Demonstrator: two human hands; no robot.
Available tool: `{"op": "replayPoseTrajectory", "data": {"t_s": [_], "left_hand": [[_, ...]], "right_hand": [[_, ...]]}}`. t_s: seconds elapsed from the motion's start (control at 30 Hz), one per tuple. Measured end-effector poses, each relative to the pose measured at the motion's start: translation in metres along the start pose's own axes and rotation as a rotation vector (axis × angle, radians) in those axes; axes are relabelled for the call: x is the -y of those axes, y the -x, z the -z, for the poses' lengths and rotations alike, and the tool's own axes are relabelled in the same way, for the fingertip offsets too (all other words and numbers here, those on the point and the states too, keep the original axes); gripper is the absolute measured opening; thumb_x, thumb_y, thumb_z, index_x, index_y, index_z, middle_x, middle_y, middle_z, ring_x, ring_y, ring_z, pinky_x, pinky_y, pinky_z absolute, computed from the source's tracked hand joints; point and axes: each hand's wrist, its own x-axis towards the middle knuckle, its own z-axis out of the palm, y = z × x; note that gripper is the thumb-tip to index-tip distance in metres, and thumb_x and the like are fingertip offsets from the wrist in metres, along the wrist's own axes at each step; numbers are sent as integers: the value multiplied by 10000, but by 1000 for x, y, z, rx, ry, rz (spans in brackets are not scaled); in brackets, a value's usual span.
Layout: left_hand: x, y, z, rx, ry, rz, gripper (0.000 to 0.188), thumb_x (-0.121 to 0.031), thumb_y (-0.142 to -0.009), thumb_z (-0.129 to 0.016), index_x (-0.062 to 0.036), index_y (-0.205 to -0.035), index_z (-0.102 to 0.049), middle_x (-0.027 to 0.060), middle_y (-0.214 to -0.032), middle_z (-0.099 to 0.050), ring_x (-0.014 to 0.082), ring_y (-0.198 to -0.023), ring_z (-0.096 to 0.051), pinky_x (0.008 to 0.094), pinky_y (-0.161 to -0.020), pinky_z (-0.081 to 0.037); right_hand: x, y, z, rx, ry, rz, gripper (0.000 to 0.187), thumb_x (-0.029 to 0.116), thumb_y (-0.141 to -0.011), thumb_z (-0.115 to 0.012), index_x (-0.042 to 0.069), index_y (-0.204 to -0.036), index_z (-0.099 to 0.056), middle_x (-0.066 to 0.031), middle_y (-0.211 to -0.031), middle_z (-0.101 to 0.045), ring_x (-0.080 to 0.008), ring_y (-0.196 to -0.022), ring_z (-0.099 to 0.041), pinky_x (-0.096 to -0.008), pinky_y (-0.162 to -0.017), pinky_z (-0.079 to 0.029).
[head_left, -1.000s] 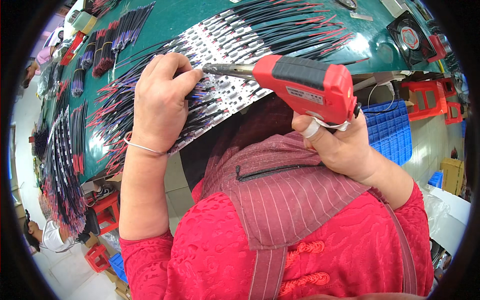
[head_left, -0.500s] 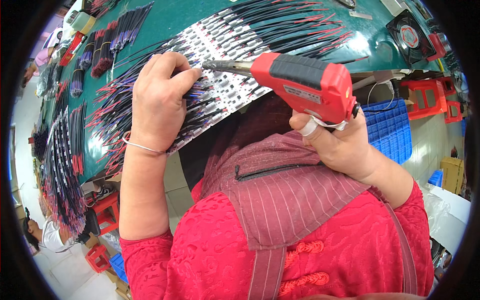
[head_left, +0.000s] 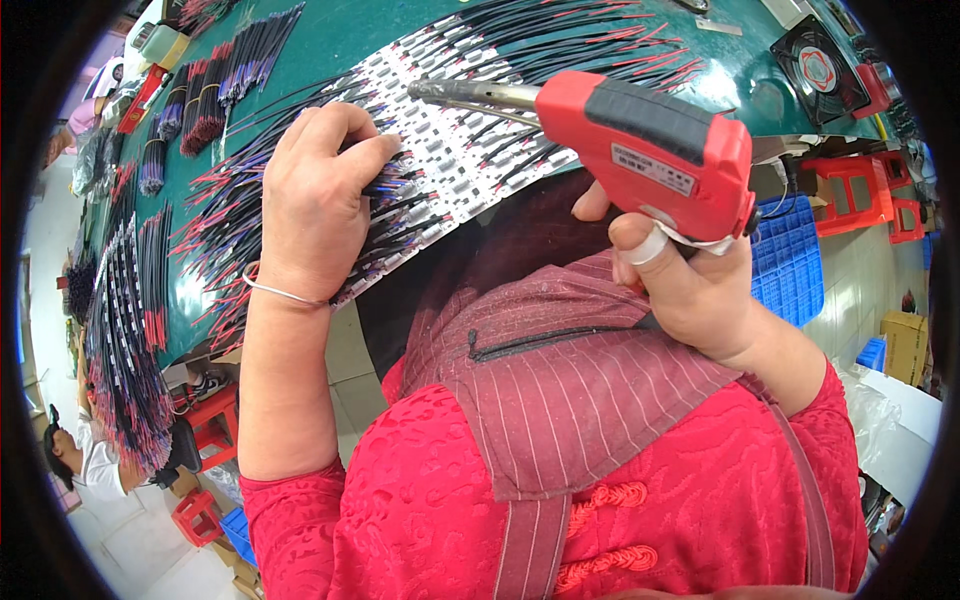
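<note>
Your right hand (head_left: pixel 695 300) wraps around the red soldering gun (head_left: pixel 650 135), tip over the white panel (head_left: pixel 462 180) at the worktop's (head_left: pixel 345 35) near edge. Your left hand's (head_left: pixel 315 200) thumb and forefinger nearly meet beside the wires (head_left: pixel 235 195); whether they grip any, I cannot tell.

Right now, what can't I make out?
Head view: whatever lies under the left hand, hidden by it.
Head view: most fingers of the right hand, behind the red tool.
Head view: fine joints on the white boards, too small.
Head view: grey object, cut by the top edge.
</note>
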Motion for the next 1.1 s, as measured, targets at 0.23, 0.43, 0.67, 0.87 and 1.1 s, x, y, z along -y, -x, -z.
{"op": "replayPoseTrajectory", "data": {"t_s": [0.23, 0.43, 0.67, 0.87, 1.1], "left_hand": [[-2, -1, 3, 19, -38, 2, 265, 58, -645, -633, -61, -865, -724, 64, -853, -610, 260, -832, -600, 373, -738, -493], [-3, -3, 11, 50, -52, 2, 402, 126, -590, -596, -64, -920, -725, 75, -883, -630, 279, -863, -592, 378, -758, -486], [7, -10, 17, 176, 22, 16, 436, 129, -580, -588, -64, -945, -728, 76, -890, -633, 290, -866, -589, 378, -767, -485], [13, -14, 17, 249, 60, 15, 432, 132, -574, -582, -52, -937, -726, 74, -869, -626, 284, -875, -587, 368, -775, -487], [14, -10, 10, 148, 80, -11, 355, 92, -585, -634, -73, -882, -737, 45, -827, -639, 276, -824, -585, 372, -761, -500]], "right_hand": [[-1, 0, -1, 25, -41, 4, 250, -6, -897, -692, 6, -1144, -655, -87, -1036, -711, -136, -943, -677, -280, -847, -548], [-1, -2, 0, 42, 52, 12, 256, -4, -888, -695, -2, -1142, -659, -92, -1024, -713, -146, -932, -682, -289, -843, -549], [-3, -4, -3, 42, -17, -41, 253, -1, -886, -696, 4, -1136, -662, -88, -1013, -713, -138, -952, -670, -285, -863, -533], [-3, -6, -4, 49, -5, -39, 261, 12, -882, -710, 0, -1138, -658, -80, -1005, -710, -131, -937, -666, -279, -846, -532], [-7, -7, -6, 55, -65, -71, 257, 26, -877, -724, -3, -1121, -647, -70, -990, -706, -125, -920, -667, -276, -830, -536]]}}
